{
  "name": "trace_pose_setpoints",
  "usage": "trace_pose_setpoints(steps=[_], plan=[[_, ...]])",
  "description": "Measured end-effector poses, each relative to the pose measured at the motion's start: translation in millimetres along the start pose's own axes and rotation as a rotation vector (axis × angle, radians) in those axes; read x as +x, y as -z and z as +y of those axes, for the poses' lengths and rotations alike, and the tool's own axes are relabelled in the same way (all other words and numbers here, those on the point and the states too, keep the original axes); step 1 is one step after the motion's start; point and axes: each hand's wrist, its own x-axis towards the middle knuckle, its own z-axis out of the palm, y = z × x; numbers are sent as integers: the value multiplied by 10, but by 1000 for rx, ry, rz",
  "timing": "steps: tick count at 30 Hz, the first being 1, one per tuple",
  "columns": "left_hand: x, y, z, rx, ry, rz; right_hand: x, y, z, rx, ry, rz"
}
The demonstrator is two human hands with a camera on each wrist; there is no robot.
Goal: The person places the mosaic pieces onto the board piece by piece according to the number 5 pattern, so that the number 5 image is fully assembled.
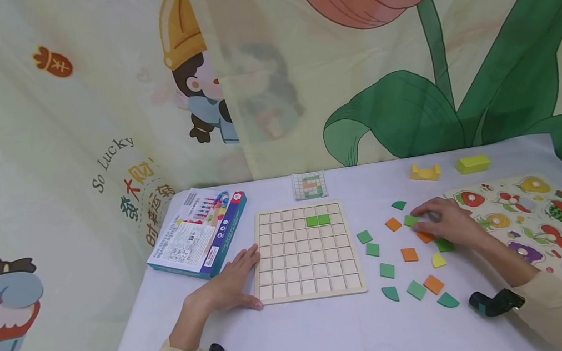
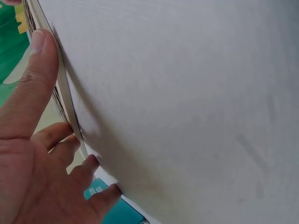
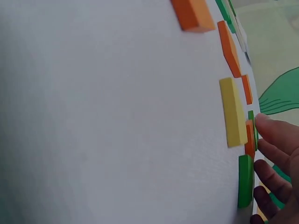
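My left hand (image 1: 232, 283) rests at the left edge of the wooden grid board (image 1: 291, 261), fingers fairly straight and thumb near the lower left corner. In the left wrist view the thumb (image 2: 42, 70) lies along the board's side. Two bright green square tiles (image 1: 318, 220) sit side by side in the grid's upper right. Over the scattered pieces, my right hand (image 1: 448, 222) pinches a bright green square tile (image 1: 411, 220) between thumb and index finger. Below that hand lie an orange tile (image 1: 425, 236), partly hidden, and another green tile (image 1: 444, 245).
Green squares (image 1: 387, 270), orange squares (image 1: 410, 254), green quarter-rounds (image 1: 448, 300) and a yellow piece (image 1: 438, 260) lie right of the board. A box (image 1: 196, 233) stands left, a pattern card (image 1: 309, 186) behind, a fruit-picture sheet (image 1: 531, 220) right, yellow blocks (image 1: 473, 164) at the back.
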Motion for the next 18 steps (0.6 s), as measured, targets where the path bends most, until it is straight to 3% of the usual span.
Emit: trace_pose_setpoints(steps=[11,18], plan=[[0,-11,-29,11,-4,7,42,-28,-56,-42,-20,29],[2,-16,-30,1,-8,9,212,-70,-359,-44,73,34]])
